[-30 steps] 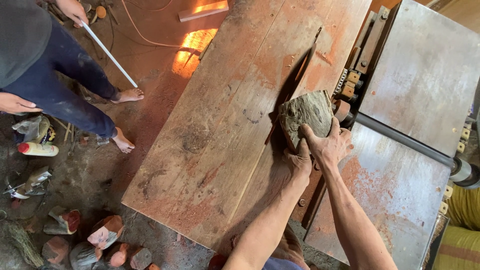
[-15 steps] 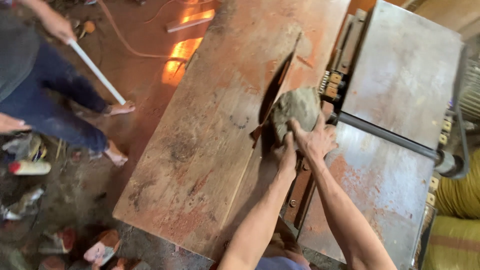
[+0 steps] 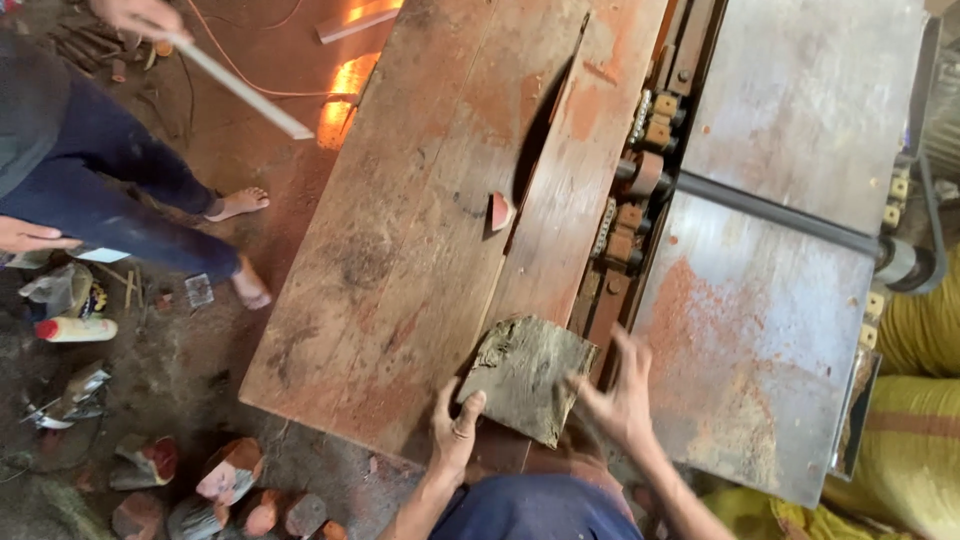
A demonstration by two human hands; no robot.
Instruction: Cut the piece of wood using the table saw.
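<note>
Leftmost, upper left of the frame: another person [image 3: 70, 150] stands barefoot on the dirt floor [image 3: 180, 360], dark trousers, holding a long pale stick [image 3: 240, 90] that slants toward the tabletop. Near their feet lies a pale bottle with a red cap [image 3: 75, 329]. At lower left, a cluster of rough wood chunks [image 3: 215, 485] with reddish cut faces sits on the floor.

Centre: the wooden tabletop [image 3: 400, 230], reddish and dusted, runs diagonally from lower left to the upper middle. A dark slot holds the saw blade [image 3: 540, 130], seen edge-on. Just beside the slot, a small reddish offcut [image 3: 499, 210] lies on the boards.

Lower centre: the grey, bark-faced wood block [image 3: 527, 375] rests at the near end of the tabletop, in line with the slot and well apart from the offcut. My left hand [image 3: 455, 430] grips its lower left corner, thumb on top, fingers under the edge. My right hand [image 3: 620, 395] is at the block's right edge, fingers spread open; it is motion-blurred and I cannot tell whether it touches.

Right: the grey metal machine bed [image 3: 790, 250], streaked with red dust, lies alongside. At the far right edge, yellow sacks [image 3: 915, 400].
</note>
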